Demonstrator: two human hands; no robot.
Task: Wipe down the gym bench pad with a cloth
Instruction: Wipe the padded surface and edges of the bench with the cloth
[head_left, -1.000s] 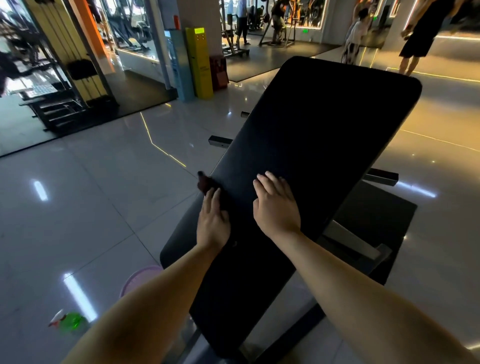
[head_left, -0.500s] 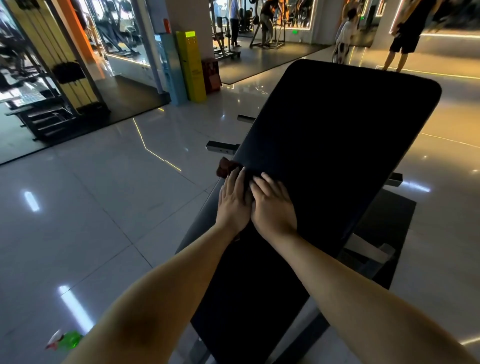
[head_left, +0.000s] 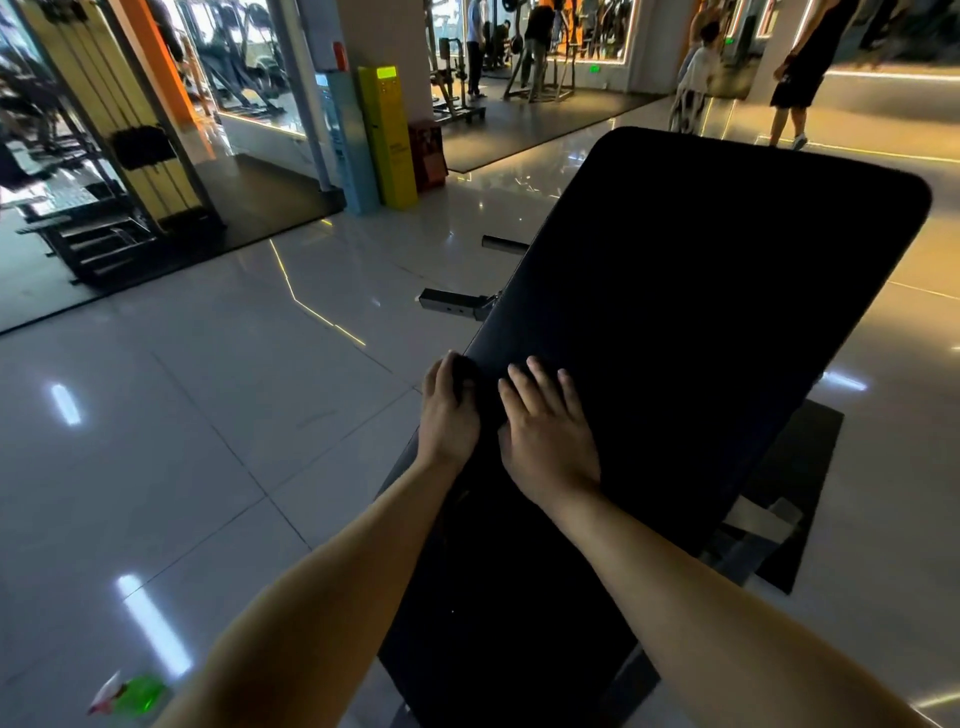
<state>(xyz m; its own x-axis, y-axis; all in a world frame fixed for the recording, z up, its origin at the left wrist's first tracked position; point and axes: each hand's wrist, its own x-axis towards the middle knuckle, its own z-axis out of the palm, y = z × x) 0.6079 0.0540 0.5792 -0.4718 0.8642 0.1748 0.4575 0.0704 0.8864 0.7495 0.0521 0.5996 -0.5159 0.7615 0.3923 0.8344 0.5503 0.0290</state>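
Note:
A black inclined gym bench pad (head_left: 701, 291) fills the middle and right of the view. My left hand (head_left: 448, 415) curls over the pad's left edge, closed on a dark cloth (head_left: 464, 372) of which only a small bunch shows under the fingers. My right hand (head_left: 548, 431) lies flat on the pad just right of the left hand, fingers slightly apart, holding nothing. Both forearms reach in from the bottom of the view.
A green spray bottle (head_left: 139, 693) lies on the glossy tile floor at lower left. A metal frame bar (head_left: 454, 304) sticks out left of the pad. A black floor mat (head_left: 802, 493) lies under the bench. Yellow (head_left: 389, 140) and blue kiosks stand behind; people move at the back.
Both hands have slid up the pad. My left hand shifted from the pad's surface onto its left edge, and the reddish cloth is now mostly covered by its fingers.

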